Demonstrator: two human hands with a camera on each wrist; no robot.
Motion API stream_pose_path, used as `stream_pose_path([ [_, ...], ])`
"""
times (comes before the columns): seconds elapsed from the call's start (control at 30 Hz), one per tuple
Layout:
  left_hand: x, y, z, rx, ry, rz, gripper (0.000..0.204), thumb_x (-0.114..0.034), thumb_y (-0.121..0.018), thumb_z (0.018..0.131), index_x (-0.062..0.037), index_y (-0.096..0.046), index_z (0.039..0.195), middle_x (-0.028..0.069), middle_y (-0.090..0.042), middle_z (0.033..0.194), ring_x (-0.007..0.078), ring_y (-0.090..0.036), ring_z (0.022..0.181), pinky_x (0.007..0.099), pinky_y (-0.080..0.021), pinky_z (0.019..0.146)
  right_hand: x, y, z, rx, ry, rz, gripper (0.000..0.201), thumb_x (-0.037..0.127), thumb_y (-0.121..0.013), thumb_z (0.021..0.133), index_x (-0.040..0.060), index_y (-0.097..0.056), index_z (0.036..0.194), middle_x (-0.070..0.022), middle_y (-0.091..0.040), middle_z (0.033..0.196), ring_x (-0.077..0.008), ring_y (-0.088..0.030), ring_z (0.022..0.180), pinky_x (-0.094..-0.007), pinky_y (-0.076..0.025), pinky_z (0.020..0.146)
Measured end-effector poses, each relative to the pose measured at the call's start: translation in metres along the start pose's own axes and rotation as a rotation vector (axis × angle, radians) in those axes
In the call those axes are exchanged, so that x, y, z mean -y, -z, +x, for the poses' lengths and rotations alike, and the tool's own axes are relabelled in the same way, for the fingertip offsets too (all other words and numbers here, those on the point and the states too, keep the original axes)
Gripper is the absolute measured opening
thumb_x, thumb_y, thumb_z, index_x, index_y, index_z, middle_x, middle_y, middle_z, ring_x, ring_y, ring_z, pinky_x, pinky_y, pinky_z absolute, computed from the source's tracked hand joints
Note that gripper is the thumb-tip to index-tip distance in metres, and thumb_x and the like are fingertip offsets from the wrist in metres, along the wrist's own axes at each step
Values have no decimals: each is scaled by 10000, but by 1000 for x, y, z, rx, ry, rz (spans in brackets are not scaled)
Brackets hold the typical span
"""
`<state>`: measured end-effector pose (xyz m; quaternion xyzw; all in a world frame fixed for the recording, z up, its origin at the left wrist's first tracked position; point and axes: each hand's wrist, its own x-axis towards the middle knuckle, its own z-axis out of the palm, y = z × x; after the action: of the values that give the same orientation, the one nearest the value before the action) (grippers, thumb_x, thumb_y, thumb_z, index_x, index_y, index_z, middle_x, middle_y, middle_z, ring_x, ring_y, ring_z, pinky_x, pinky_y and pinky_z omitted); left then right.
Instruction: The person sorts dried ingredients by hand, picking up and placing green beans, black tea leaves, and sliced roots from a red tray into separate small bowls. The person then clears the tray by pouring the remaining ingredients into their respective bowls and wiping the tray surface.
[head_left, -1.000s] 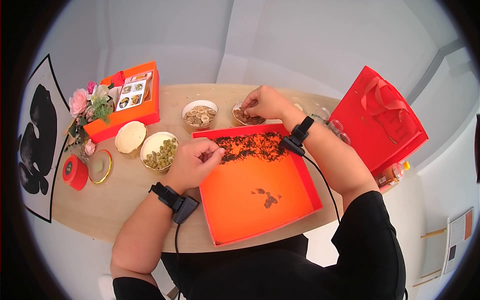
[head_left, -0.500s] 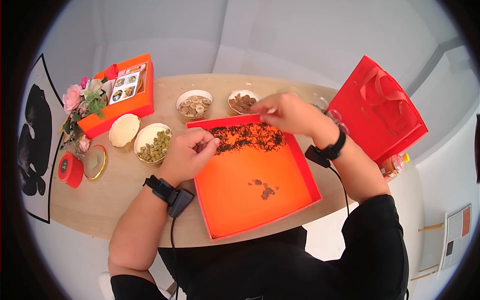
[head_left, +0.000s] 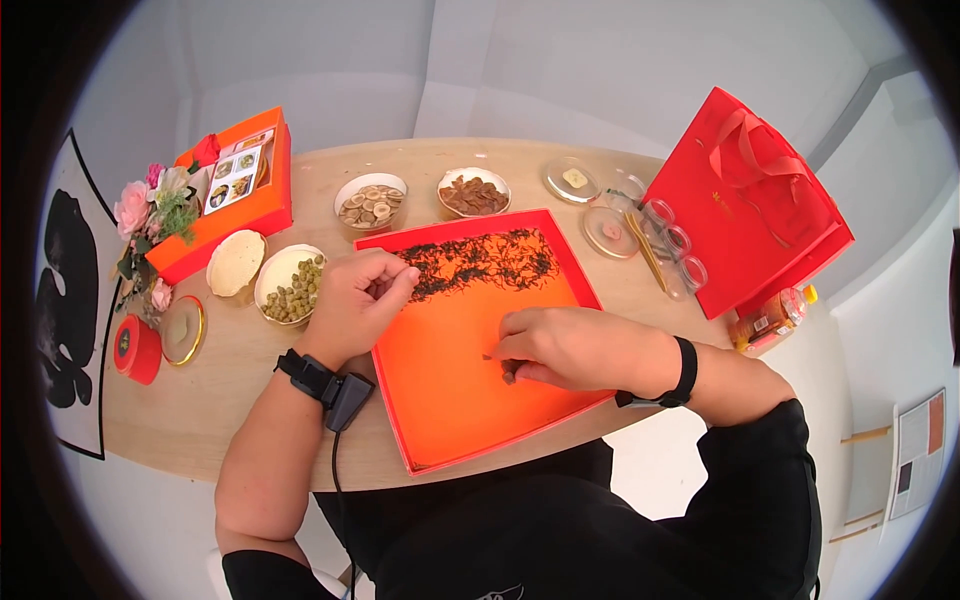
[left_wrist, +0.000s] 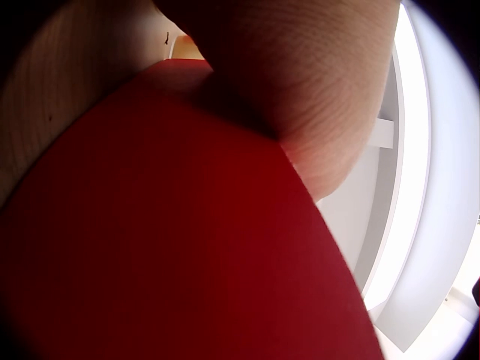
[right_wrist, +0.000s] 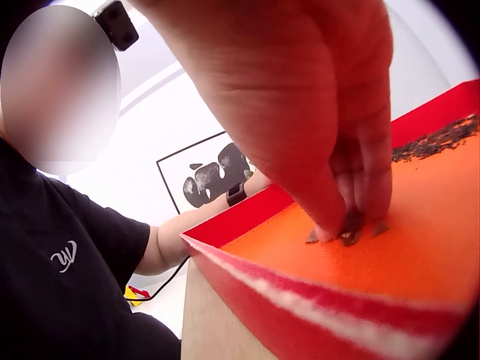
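Cream bowl, part-filled with green buds, set beside left hand; left fingers curled at rim of red-walled box (whether anything is gripped cannot be told). Dark shreds strewn along box's far side. Brown flakes pinched by right hand, fingertips bunched low at orange floor.

One shallow tray is counted beneath the right fingers, four bowls beyond them, one bag right of them.
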<state>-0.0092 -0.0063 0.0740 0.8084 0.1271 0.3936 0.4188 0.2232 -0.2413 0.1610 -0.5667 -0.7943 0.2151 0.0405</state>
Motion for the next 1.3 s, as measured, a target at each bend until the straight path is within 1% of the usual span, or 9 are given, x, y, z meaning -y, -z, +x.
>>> stream_pose_path([
  [0.2, -1, 1, 0, 3, 1, -1, 184, -92, -848, 1105, -1, -796, 953, -45, -667, 768, 23, -538, 649, 265, -419, 581, 1, -4, 5, -58, -18, 11, 80, 44, -820, 1002, 34, -837, 1080, -106, -781, 1086, -333, -796, 1000, -464, -646, 877],
  [0.43, -4, 4, 0, 32, 27, 27, 168, -91, -846, 1108, -2, -802, 972, -33, -697, 835, 31, -570, 708, 269, -442, 621, -10, 13, 18, 27, -69, 189, 109, 3, -828, 865, 10, -837, 973, -127, -811, 948, -314, -801, 886, -422, -620, 763],
  [0.5, -5, 2, 0, 26, 28, 18, 169, -88, -848, 1107, -3, -803, 967, -34, -697, 836, 30, -568, 704, 268, -439, 617, -13, 21, 19, 64, -173, 300, 120, 13, -849, 845, 17, -853, 965, -104, -839, 898, -243, -809, 823, -376, -619, 739],
  [0.63, -3, 3, 0, 20, 40, 8, 194, -88, -852, 1100, -1, -787, 939, -43, -669, 778, 31, -546, 668, 272, -428, 595, -44, 33, 30, -28, -112, 329, 126, 33, -873, 861, 10, -869, 984, -77, -860, 887, -173, -811, 816, -341, -625, 746],
  [0.8, -5, 2, 0, 25, 54, -16, 176, -78, -857, 1094, -2, -800, 946, -51, -681, 787, 20, -556, 679, 263, -430, 599, -89, 82, 70, -369, -302, 287, 122, 64, -884, 936, 30, -890, 1053, -14, -862, 952, -102, -781, 866, -306, -623, 787],
  [0.87, -7, 3, 0, 30, 58, -20, 173, -81, -856, 1096, -2, -805, 950, -51, -683, 792, 17, -556, 683, 260, -431, 599, -123, 90, 94, -563, -303, 275, 109, 58, -876, 938, 8, -885, 1034, -40, -863, 930, -118, -793, 860, -307, -639, 802],
  [1.0, -5, 3, 0, 35, 54, -24, 170, -81, -852, 1098, -2, -810, 953, -52, -683, 795, 17, -554, 681, 260, -431, 598, -151, 95, 129, -583, -304, 192, 141, 61, -877, 941, -12, -893, 1061, -62, -864, 907, -137, -810, 856, -322, -662, 818],
  [1.2, -1, 3, 0, 36, 32, -21, 170, -85, -852, 1102, -3, -814, 958, -49, -687, 804, 17, -550, 677, 259, -430, 599, -171, 85, 152, -518, -299, 43, 282, 40, -867, 978, -23, -902, 1251, -163, -917, 1090, -227, -871, 974, -382, -698, 909],
  [1.3, -2, 2, 0, 32, 15, -9, 171, -85, -852, 1102, -2, -814, 957, -47, -689, 806, 17, -550, 676, 260, -431, 599, -182, 77, 153, -636, -215, 38, 295, 23, -830, 1019, -25, -889, 1304, -187, -917, 1165, -259, -881, 1042, -398, -704, 968],
])
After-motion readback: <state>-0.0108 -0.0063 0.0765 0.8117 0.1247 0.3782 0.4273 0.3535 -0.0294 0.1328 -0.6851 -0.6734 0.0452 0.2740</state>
